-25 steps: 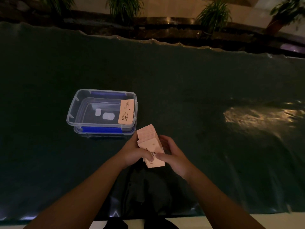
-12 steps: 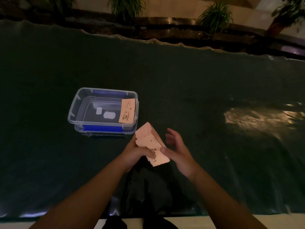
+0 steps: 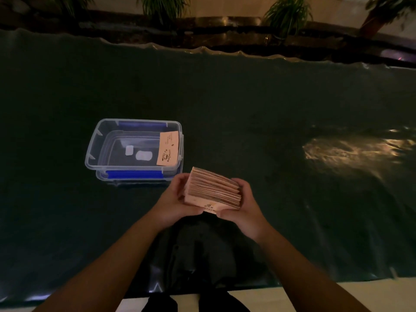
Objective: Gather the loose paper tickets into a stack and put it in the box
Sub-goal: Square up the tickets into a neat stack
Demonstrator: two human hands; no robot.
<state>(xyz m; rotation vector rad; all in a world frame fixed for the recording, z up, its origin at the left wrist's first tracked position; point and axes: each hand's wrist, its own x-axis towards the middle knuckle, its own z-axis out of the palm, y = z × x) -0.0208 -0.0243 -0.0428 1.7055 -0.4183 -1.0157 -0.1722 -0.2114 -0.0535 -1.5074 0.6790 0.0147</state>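
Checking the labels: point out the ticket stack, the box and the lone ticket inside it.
stack [image 3: 213, 190], head view, on the fanned top edges of the tickets.
box [image 3: 91, 152], head view, on its clear left rim.
lone ticket [image 3: 168, 148], head view, on its printed face, leaning at the box's right wall.

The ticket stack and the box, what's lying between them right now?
Nothing: the head view shows only bare dark table cover between the ticket stack, held in both hands, and the box.

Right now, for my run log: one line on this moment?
left hand + right hand: clasp pink paper ticket stack | clear plastic box: open, one ticket inside
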